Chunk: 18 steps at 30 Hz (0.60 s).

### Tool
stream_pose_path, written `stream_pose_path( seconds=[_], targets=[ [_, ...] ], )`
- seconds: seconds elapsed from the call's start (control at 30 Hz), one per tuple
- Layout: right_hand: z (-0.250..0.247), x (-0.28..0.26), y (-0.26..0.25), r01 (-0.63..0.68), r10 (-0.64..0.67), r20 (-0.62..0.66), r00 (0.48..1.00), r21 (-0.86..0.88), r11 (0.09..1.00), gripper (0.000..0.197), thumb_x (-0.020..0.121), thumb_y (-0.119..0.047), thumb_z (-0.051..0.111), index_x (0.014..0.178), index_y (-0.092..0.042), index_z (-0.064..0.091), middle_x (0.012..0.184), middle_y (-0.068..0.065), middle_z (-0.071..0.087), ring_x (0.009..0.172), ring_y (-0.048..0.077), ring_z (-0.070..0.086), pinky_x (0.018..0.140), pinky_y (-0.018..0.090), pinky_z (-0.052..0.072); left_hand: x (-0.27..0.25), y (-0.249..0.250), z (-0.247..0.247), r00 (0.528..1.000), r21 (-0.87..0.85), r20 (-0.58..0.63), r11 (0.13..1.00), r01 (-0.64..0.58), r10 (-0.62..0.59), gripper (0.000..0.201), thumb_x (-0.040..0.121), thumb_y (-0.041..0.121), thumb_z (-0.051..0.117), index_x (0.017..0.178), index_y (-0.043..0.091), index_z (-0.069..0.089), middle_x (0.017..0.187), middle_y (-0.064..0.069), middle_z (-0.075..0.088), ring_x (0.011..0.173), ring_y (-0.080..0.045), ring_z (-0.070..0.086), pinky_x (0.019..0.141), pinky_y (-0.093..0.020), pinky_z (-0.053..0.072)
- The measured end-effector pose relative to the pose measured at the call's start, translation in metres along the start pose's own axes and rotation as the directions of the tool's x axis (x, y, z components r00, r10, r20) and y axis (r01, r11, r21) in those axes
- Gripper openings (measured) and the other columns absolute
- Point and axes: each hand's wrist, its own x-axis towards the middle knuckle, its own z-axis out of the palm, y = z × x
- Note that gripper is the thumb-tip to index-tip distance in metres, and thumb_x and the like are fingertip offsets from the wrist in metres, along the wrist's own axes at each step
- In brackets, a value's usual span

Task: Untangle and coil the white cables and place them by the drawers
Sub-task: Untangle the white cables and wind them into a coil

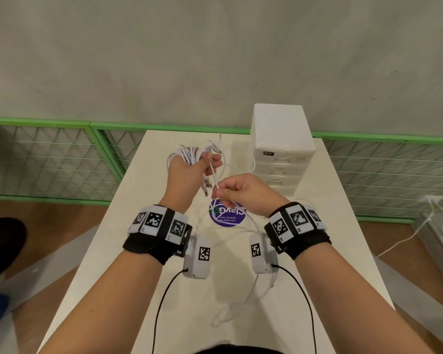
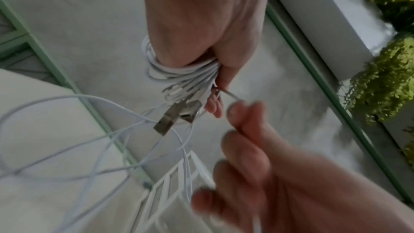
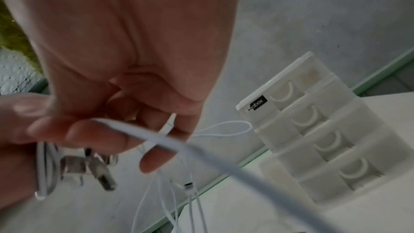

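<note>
My left hand (image 1: 189, 169) is raised above the white table (image 1: 143, 251) and grips a bundle of white cables (image 1: 189, 154) wound round its fingers (image 2: 183, 72). Metal USB plugs (image 2: 174, 116) dangle from the bundle. My right hand (image 1: 241, 191), just below and right of the left, pinches one white cable strand (image 1: 216, 183) between thumb and fingers (image 3: 139, 131). Loose white strands (image 1: 235, 305) trail from both hands down onto the table. The white drawer unit (image 1: 279, 146) stands at the table's back right (image 3: 318, 130).
A round purple sticker (image 1: 226, 214) lies on the table under my right hand. A green-framed mesh fence (image 1: 49, 159) runs behind the table. Another white cable (image 1: 404, 238) lies on the floor at the right. A dark shoe (image 1: 3, 241) is at the left edge.
</note>
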Motion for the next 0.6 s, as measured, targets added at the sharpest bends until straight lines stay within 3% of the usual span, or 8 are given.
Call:
stream_pose_path(
  seconds=[0.1, 0.17, 0.23, 0.3, 0.37, 0.43, 0.5, 0.6],
  targets=[
    [0.003, -0.005, 0.011, -0.007, 0.003, 0.115, 0.993, 0.035, 0.999, 0.02, 0.089, -0.007, 0.061, 0.077, -0.018, 0.071, 0.06, -0.001, 0.061, 0.062, 0.012, 0.053, 0.07, 0.017, 0.046, 0.018, 0.015, -0.01, 0.996, -0.006, -0.062, 0.998, -0.057, 0.057, 0.019, 0.095, 0.005, 0.054, 0.08, 0.005, 0.066, 0.084, -0.011, 0.071, 0.076, -0.02, 0.071, 0.074, -0.031, 0.059],
    [0.008, -0.009, 0.029, -0.05, 0.055, 0.194, 0.979, -0.028, 0.998, 0.03, 0.088, -0.008, 0.063, 0.068, -0.03, 0.071, 0.064, -0.001, 0.065, 0.066, 0.013, 0.056, 0.072, 0.022, 0.046, 0.03, 0.024, -0.019, 0.991, -0.016, -0.1, 0.996, -0.09, 0.088, 0.019, 0.094, 0.003, 0.054, 0.081, 0.007, 0.066, 0.082, -0.009, 0.071, 0.075, -0.018, 0.071, 0.074, -0.031, 0.059],
    [0.013, -0.017, 0.051, -0.124, 0.158, 0.27, 0.95, -0.138, 0.983, 0.033, 0.089, -0.009, 0.061, 0.065, -0.031, 0.07, 0.073, 0.009, 0.067, 0.068, 0.015, 0.056, 0.07, 0.017, 0.046, 0.038, 0.03, -0.027, 0.988, -0.029, -0.122, 0.994, -0.101, 0.097, 0.018, 0.094, 0.0, 0.052, 0.083, 0.006, 0.065, 0.082, -0.009, 0.07, 0.073, -0.017, 0.071, 0.076, -0.032, 0.058],
    [0.011, -0.023, 0.076, -0.213, 0.296, 0.281, 0.913, -0.292, 0.932, 0.023, 0.09, -0.015, 0.061, 0.074, -0.029, 0.071, 0.084, 0.012, 0.07, 0.072, 0.014, 0.056, 0.074, 0.016, 0.046, 0.038, 0.029, -0.027, 0.992, -0.009, -0.099, 0.997, -0.079, 0.078, 0.014, 0.094, -0.005, 0.05, 0.087, -0.001, 0.062, 0.082, -0.011, 0.068, 0.066, -0.013, 0.07, 0.072, -0.027, 0.059],
    [0.004, -0.024, 0.095, -0.284, 0.401, 0.238, 0.884, -0.409, 0.867, 0.01, 0.087, -0.024, 0.064, 0.087, -0.024, 0.074, 0.094, 0.003, 0.073, 0.081, 0.008, 0.059, 0.088, 0.023, 0.046, 0.031, 0.02, -0.02, 0.997, 0.045, -0.069, 0.998, -0.035, 0.038, 0.011, 0.093, -0.005, 0.051, 0.092, -0.005, 0.061, 0.081, -0.01, 0.068, 0.063, -0.01, 0.07, 0.066, -0.023, 0.058],
    [-0.003, -0.02, 0.094, -0.305, 0.421, 0.191, 0.887, -0.443, 0.843, 0.024, 0.082, -0.033, 0.07, 0.104, -0.024, 0.072, 0.107, -0.007, 0.07, 0.099, 0.004, 0.059, 0.1, 0.026, 0.04, 0.024, 0.006, -0.013, 0.999, 0.096, -0.038, 0.995, -0.004, 0.008, 0.013, 0.093, -0.004, 0.052, 0.09, -0.003, 0.065, 0.082, -0.01, 0.069, 0.062, -0.008, 0.07, 0.062, -0.02, 0.056],
    [-0.008, -0.011, 0.078, -0.269, 0.313, 0.098, 0.945, -0.317, 0.91, 0.039, 0.082, -0.036, 0.07, 0.118, -0.022, 0.065, 0.115, -0.006, 0.066, 0.106, 0.004, 0.057, 0.096, 0.019, 0.039, 0.016, -0.007, -0.008, 1.0, 0.134, 0.003, 0.991, 0.024, -0.024, 0.017, 0.092, -0.004, 0.053, 0.083, 0.002, 0.066, 0.086, -0.011, 0.07, 0.062, -0.006, 0.069, 0.062, -0.018, 0.056],
    [-0.005, 0.002, 0.051, -0.137, 0.139, -0.089, 0.986, 0.022, 0.99, 0.031, 0.087, -0.026, 0.066, 0.115, -0.013, 0.065, 0.099, -0.001, 0.069, 0.086, 0.004, 0.063, 0.079, 0.014, 0.047, 0.001, -0.022, 0.003, 0.995, 0.171, 0.072, 0.984, 0.058, -0.071, 0.016, 0.092, -0.003, 0.053, 0.086, 0.002, 0.068, 0.092, -0.011, 0.071, 0.07, -0.008, 0.07, 0.063, -0.019, 0.057]
  ],
)
